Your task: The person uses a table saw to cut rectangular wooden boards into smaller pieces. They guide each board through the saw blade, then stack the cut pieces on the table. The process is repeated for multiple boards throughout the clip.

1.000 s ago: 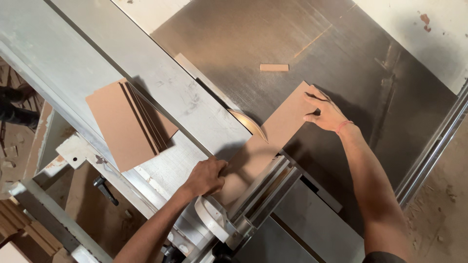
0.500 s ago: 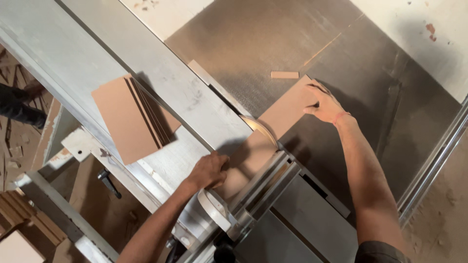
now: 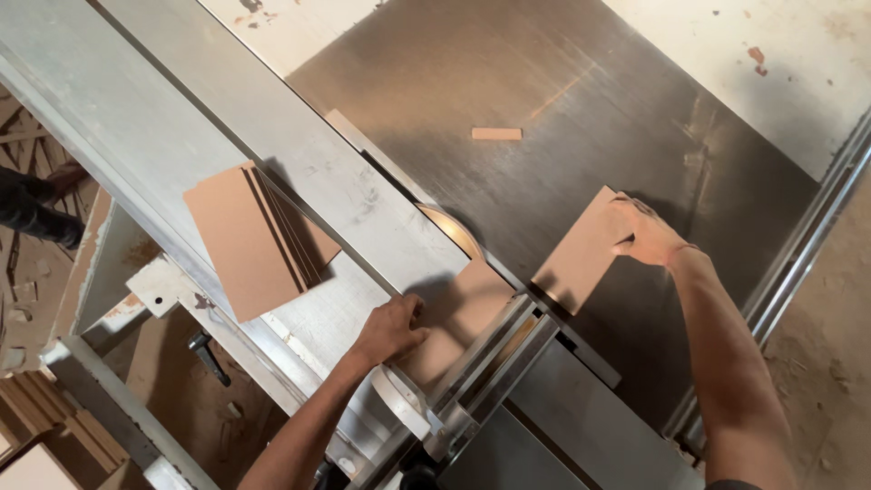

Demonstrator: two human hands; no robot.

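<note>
Two flat hands, left hand [image 3: 390, 328] and right hand [image 3: 646, 234], on board [image 3: 581, 254], steel saw table [image 3: 544, 82].

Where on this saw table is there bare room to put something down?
The dark steel top is bare beyond the small wood offcut and right of the blade. The pale sliding table is bare above the board stack. It is crowded around the blade, where the left hand and right hand press boards.

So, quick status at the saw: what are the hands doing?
Left hand pressing the near board piece. Right hand flat on the far piece. Saw blade exposed between them. Small offcut lying clear.
</note>
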